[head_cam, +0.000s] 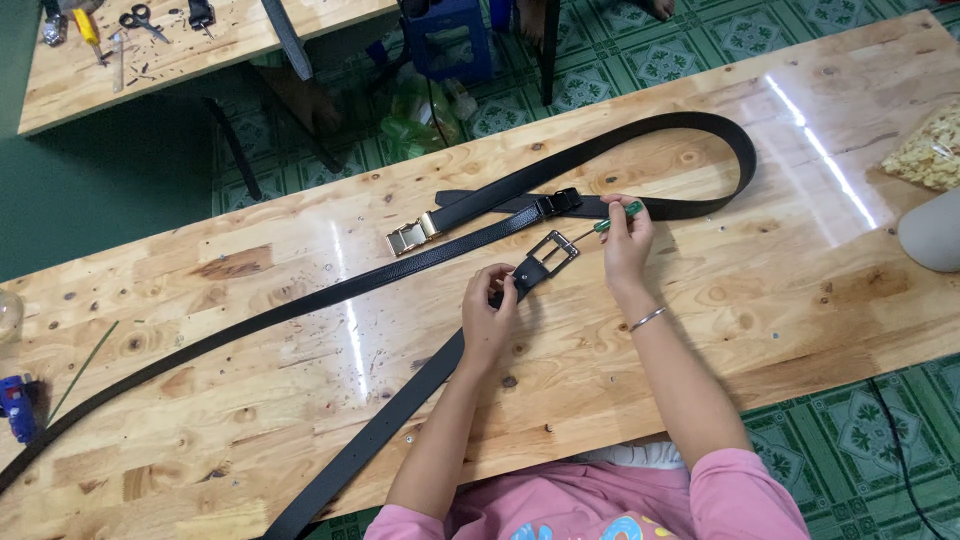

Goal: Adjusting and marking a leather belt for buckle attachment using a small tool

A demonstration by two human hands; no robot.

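The left hand (487, 312) is clamped on the end of a black belt (400, 412) just behind its silver frame buckle (551, 247), pinning the strap to the wooden counter (760, 280) a little above centre. The right hand (626, 240), at two o'clock from the left, is closed around a small green-handled screwdriver (612, 220) whose thin shaft points toward the buckle's far edge.

The tip looks fine and the buckle smooth — if the left hand's hold slackens, the buckle could swivel and the tip skate off, scratching the metal or the leather, or jabbing the left fingers, which sit close behind it.

Two more black belts cross just beyond at twelve o'clock, one with a gold clasp buckle (412, 235) at eleven o'clock. A slip forward could gouge the nearest of them.

The held strap runs off the near edge at seven o'clock — its hanging weight may drag the buckle out of line. Any small screw, too tiny to see here, could roll off the glossy counter.
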